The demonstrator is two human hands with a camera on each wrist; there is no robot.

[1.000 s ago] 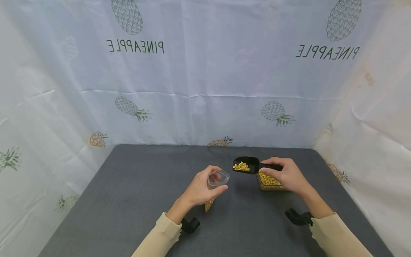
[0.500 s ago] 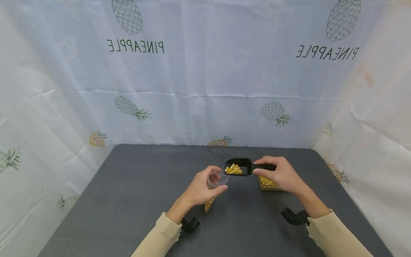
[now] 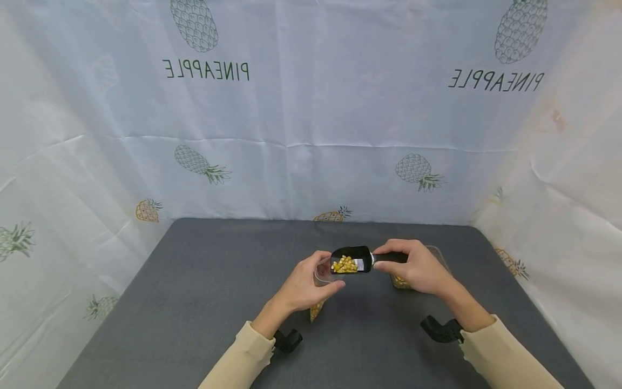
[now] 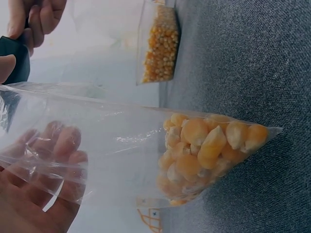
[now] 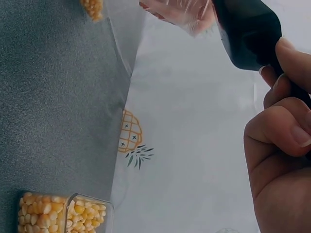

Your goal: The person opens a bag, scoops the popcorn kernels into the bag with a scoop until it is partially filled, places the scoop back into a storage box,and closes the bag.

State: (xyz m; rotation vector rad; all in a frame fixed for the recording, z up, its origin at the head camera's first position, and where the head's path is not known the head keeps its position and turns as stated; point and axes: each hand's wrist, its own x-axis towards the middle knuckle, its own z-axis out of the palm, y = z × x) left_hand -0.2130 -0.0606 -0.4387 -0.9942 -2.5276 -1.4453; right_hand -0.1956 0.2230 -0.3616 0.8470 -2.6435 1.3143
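Pineapple-print sheeting is hanging behind a grey desk (image 3: 204, 281). Near its middle, the left hand (image 3: 303, 286) is pinching open a clear plastic bag (image 4: 146, 155), limp, slippery, corn-weighted at its tip; it looks best held by the rim. The right hand (image 3: 420, 267) is gripping a stiff black scoop (image 3: 351, 260) of loose kernels (image 3: 344, 264) by its handle, over the bag's mouth.

A makeshift recording booth: grey table (image 3: 204, 281) enclosed by a pineapple-print white cloth (image 3: 311, 108) on three sides.
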